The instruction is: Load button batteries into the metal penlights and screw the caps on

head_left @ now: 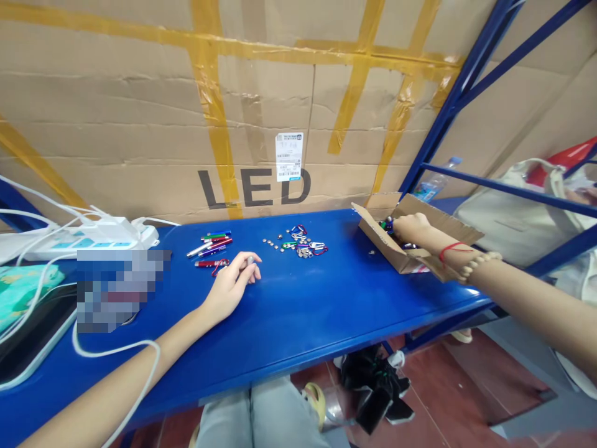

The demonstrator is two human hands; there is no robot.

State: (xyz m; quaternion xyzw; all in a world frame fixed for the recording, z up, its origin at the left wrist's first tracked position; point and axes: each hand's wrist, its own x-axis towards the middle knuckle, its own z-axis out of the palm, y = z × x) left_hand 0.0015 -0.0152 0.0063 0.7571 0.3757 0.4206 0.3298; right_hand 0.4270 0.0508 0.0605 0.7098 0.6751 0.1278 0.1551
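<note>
My left hand (233, 283) is over the blue table (298, 323), a small grey piece (250, 259) pinched at its fingertips. Just beyond it lies a red pen-shaped tube (206, 264) with a red clip (220, 267) beside it, and past that a bunch of coloured tubes (215, 247). My right hand (413, 229) reaches into an open cardboard box (380, 239); its fingertips are hidden. Between my hands I see scattered metal discs (305, 252) and carabiner clips (318, 247). A white power strip (84, 239) sits at far left; behind everything stands taped cardboard (163, 143) printed "LED".
</note>
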